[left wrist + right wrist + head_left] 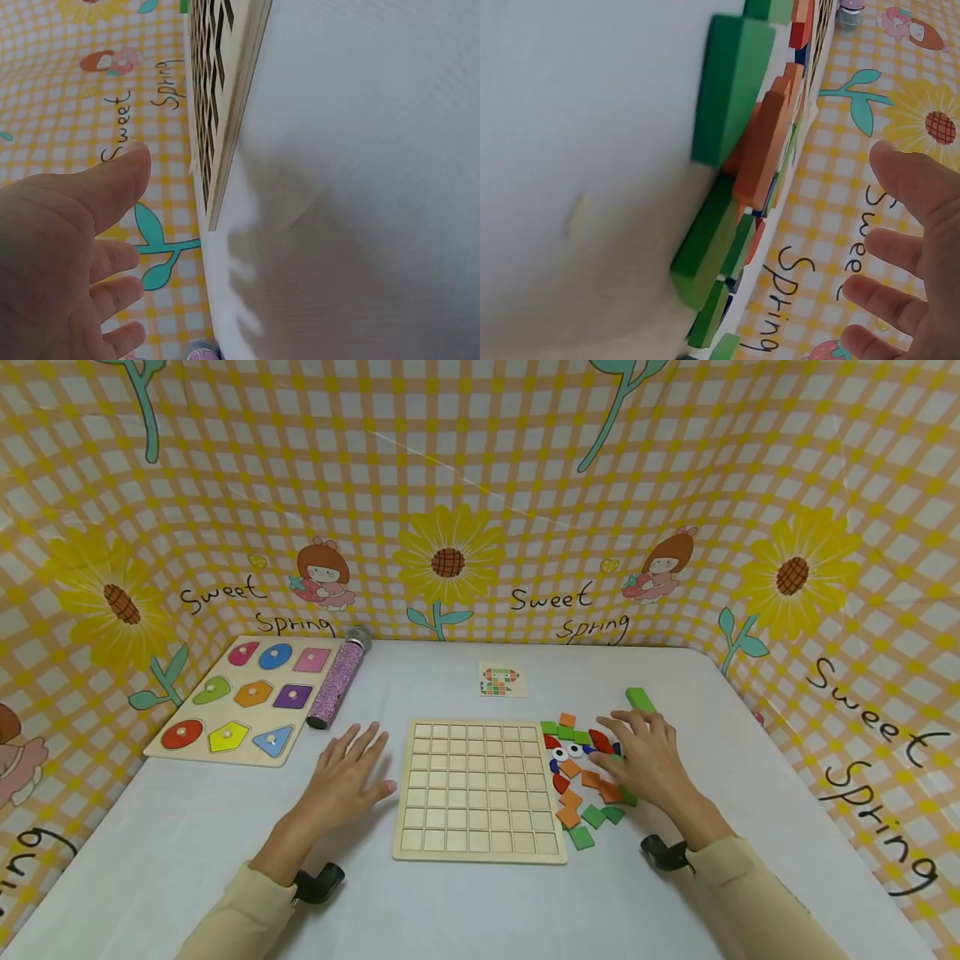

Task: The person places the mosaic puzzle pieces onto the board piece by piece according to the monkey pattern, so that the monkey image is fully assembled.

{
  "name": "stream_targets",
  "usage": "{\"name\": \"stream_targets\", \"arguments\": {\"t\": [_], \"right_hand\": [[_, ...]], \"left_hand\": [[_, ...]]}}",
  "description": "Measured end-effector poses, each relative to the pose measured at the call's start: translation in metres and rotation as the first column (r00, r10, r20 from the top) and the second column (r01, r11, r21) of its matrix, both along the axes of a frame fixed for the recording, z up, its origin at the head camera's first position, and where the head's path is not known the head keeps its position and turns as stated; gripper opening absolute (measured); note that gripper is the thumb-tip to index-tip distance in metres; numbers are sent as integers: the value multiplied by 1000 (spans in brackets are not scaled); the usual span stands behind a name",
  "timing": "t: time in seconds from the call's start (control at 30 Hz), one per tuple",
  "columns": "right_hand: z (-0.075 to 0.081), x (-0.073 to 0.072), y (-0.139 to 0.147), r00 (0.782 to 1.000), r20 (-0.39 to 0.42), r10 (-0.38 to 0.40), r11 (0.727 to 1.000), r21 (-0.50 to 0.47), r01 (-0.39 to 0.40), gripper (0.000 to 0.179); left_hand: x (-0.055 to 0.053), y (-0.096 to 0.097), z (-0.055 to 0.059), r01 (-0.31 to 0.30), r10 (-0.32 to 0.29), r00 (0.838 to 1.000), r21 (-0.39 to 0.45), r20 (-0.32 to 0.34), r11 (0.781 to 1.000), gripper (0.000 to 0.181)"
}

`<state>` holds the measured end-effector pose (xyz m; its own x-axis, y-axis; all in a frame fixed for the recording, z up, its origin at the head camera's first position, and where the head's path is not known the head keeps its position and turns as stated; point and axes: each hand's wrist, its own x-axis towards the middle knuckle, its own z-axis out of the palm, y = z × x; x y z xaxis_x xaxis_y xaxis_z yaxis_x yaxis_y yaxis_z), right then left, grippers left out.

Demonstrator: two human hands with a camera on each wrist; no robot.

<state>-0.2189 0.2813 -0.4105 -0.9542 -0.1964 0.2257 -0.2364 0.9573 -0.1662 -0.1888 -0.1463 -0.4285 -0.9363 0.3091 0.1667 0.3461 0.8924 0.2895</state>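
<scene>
- Hovering over colored tiles (570, 768), right of frame center: right hand (654, 762), fingers spread, grip wide and empty.
- Left hand (339, 787): left of frame center, fingers splayed, grip wide.
- Wooden grid board (480, 791): lower center; pattern card (502, 679) farther up.

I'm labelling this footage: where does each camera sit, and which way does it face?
Head: worn on the head, facing forward and down at grid board and blocks; sleeves, left grip, right grip show.
Left wrist: worn there, facing grid board's edge and cloth; left grip shows.
Right wrist: worn there, facing blocks and cloth; right grip shows.
Head and right wrist share the blocks.
</scene>
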Motion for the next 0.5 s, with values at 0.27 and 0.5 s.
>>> {"name": "stream_targets", "arguments": {"t": [0.27, 0.5], "right_hand": [[-5, -8, 8, 1000, 4, -5, 1000, -6, 5, 58], [-8, -15, 13, 1000, 5, -11, 1000, -16, 11, 53]], "left_hand": [[-3, 3, -3, 17, -17, 1000, 7, 23, 1000, 74], [-6, 6, -4, 48, -50, 998, 41, 44, 998, 73]]}}
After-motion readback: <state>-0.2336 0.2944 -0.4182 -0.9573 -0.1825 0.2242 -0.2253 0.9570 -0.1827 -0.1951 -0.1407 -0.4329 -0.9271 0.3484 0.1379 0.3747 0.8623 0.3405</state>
